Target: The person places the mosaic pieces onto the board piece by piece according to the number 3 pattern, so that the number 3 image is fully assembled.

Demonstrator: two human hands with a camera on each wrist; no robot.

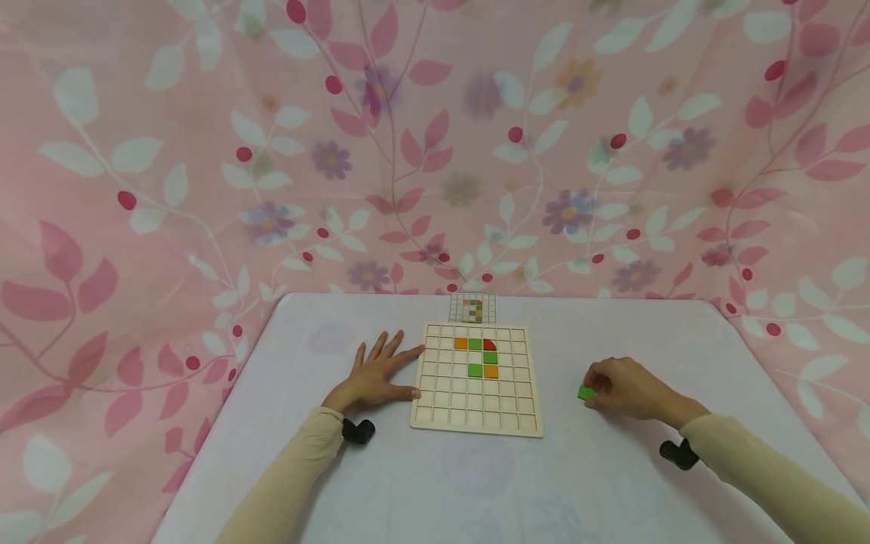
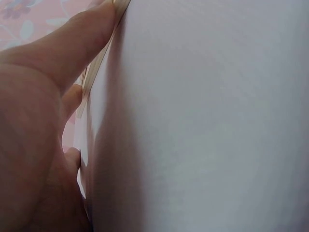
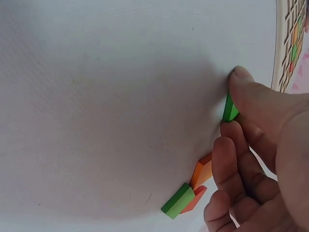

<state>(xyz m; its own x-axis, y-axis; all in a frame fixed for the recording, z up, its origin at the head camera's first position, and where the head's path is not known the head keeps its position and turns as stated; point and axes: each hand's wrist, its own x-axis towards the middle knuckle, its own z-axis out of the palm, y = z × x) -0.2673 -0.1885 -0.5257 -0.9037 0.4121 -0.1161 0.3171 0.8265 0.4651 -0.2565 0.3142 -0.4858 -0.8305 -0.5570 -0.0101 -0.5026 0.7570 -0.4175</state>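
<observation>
A wooden grid board (image 1: 442, 415) lies on the table, with several green (image 1: 490, 357) and orange square tiles (image 1: 461, 344) and one red quarter-round tile (image 1: 489, 345) set in its cells. My left hand (image 1: 374, 378) is spread at the board's left edge, thumb and index fingertip touching it. Off to the right of the board, my right hand (image 1: 621, 389) pinches a green tile (image 3: 230, 108) between thumb and fingers, low over the table. Close by its other fingers in the right wrist view lie a loose green tile (image 3: 178, 200), an orange tile (image 3: 201, 171) and a red piece (image 3: 194, 200).
Behind the board is a pattern card (image 1: 462, 308) with a small printed grid and coloured cells. A white cloth (image 1: 476, 491) covers the table. Floral pink fabric (image 1: 435, 151) hangs behind and at the sides.
</observation>
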